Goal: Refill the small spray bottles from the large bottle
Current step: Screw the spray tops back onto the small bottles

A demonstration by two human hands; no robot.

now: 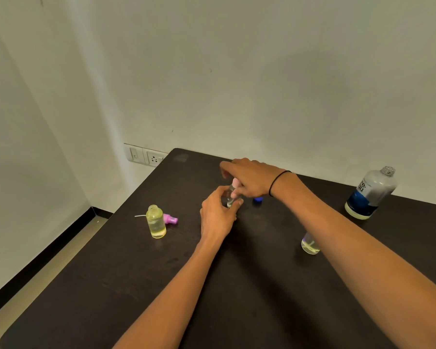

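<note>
- Mid-table, I've got a small clear spray bottle [230, 197] standing upright, my left hand [218, 212] curled round its body and my right hand [249, 178] pinching its pale pink sprayer top [235, 183] from above.
- It looks light and hard-walled, smooth and likely slick if wet, so I judge the grip belongs low on the body while the fingers work the cap at the neck.
- Whether the top is going on or coming off, I can't tell.
- Just right of it, a blue cap [258, 199] lies on the dark table [136, 285], partly behind my wrist.
- To the left stands an open small bottle [156, 221] of yellowish liquid, its purple sprayer head [170, 219] lying beside it with the tube out.
- Nearer me on the right, another small bottle [310, 244] sits half hidden by my forearm; easy to knock, I'd say.
- Far right, the large bottle [370, 193] stands uncapped, well apart.
</note>
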